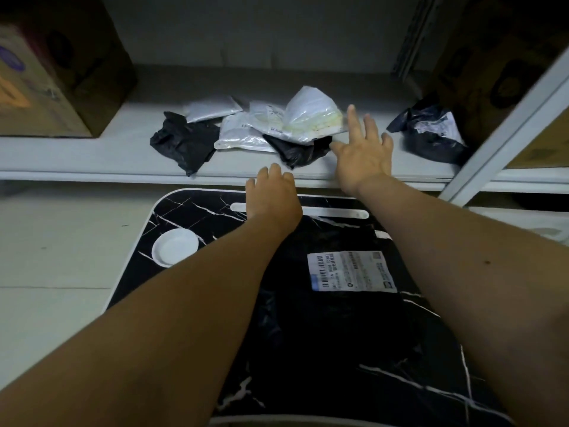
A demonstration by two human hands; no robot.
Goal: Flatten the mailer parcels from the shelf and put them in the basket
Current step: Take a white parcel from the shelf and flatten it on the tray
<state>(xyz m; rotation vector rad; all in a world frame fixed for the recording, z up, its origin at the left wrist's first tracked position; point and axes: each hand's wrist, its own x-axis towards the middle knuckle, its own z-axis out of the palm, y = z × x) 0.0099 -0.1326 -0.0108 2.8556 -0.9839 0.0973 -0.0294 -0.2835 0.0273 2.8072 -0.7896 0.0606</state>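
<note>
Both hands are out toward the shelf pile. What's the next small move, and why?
Probably close the right hand on the black mailer at the pile's front edge. The hand is open, with its thumb already beside that mailer, and the left hand holds nothing. One black mailer already lies flat on the marble-patterned table.

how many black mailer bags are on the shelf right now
3: one at the left end of the pile, one under the white mailers by the right hand, one apart at the far right. Others may be hidden.
</note>
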